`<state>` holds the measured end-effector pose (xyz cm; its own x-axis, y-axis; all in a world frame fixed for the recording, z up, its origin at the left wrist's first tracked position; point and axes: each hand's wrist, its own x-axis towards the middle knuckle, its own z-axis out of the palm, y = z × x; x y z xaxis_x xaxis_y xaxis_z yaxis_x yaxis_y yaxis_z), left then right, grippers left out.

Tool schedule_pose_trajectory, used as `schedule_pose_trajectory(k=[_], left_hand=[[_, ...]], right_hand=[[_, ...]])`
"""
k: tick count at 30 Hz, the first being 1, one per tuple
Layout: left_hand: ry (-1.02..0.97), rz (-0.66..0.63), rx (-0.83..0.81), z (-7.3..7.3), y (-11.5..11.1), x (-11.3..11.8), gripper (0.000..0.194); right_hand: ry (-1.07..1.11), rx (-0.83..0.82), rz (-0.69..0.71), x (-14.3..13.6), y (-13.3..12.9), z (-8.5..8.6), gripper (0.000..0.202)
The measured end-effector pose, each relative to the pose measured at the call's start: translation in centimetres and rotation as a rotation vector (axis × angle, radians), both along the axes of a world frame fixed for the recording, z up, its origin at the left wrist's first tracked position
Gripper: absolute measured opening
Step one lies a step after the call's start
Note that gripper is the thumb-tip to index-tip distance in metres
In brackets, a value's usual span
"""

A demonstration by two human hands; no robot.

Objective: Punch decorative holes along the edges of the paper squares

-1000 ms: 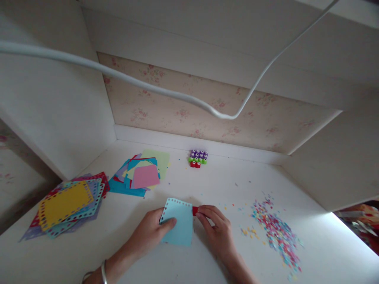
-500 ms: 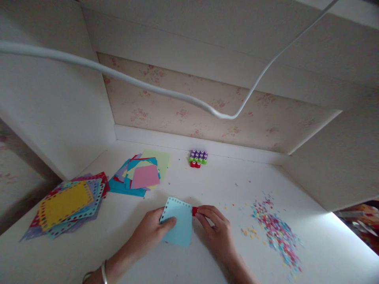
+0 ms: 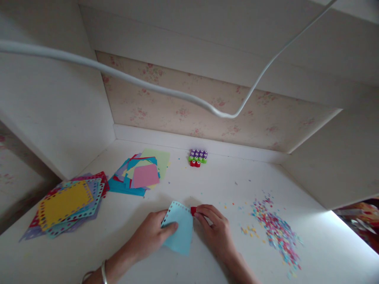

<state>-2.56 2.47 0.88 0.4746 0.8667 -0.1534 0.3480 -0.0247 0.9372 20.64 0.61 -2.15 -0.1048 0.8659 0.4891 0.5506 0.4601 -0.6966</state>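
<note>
A light blue sheet of paper (image 3: pixel 181 228) is pinched between the thumb and fingers of my left hand (image 3: pixel 156 230), tilted above the table. Rows of punched holes run along its upper and left edges. My right hand (image 3: pixel 214 225) is closed on a small red craft punch (image 3: pixel 193 211), which sits against the sheet's upper right edge. Whether paper lies inside the punch's slot I cannot tell.
Several purple, green and red punches (image 3: pixel 197 157) stand grouped at the back. Hole-edged sheets (image 3: pixel 66 205) are piled at left, with plain coloured paper (image 3: pixel 146 176) beside them. Paper confetti (image 3: pixel 276 232) spreads at right. A white cable (image 3: pixel 166 91) hangs across the view.
The blue sheet has tilted and shifted slightly, its top edge now sloping down toward the right. Both hands keep their hold, and the red punch has moved slightly left.
</note>
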Motion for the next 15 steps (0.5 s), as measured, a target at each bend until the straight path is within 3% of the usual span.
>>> schedule_pose_trajectory(k=[15], left_hand=[[0.121, 0.134, 0.129, -0.42, -0.05, 0.23, 0.03]], right_hand=[[-0.006, 0.024, -0.016, 0.01, 0.05, 0.22, 0.012]])
